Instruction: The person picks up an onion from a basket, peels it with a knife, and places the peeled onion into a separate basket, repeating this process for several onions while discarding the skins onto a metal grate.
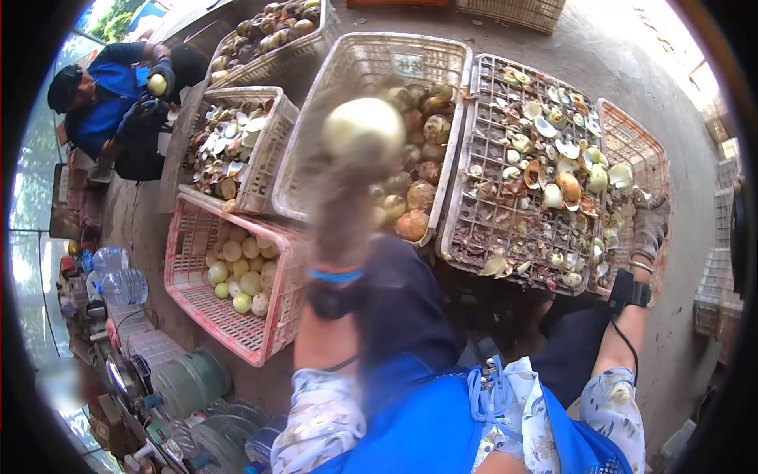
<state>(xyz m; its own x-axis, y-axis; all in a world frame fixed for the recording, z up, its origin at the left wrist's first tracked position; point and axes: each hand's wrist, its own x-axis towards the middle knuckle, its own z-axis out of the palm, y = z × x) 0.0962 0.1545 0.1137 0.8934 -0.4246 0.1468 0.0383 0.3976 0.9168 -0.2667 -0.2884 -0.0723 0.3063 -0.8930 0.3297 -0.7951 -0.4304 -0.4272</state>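
Observation:
My left hand [347, 201], in a dark glove and smeared by motion, is raised over the left part of a large white crate [294, 178]. It holds a pale round vegetable [363, 129] at its fingertips. Brownish unpeeled round vegetables [422, 195] fill the right side of that crate. My right hand [650, 225], in a dirty glove, is low at the right edge of an upturned grid crate [505, 158] strewn with peels and cut pieces. Its fingers blend into the background, so their closure is unclear.
A pink crate [292, 308] with peeled round vegetables stands at left. Behind it are a crate of peels [264, 186] and one of unpeeled vegetables [316, 47]. A co-worker [110, 103] sits at upper left holding a pale vegetable. Large water bottles [189, 383] stand at lower left.

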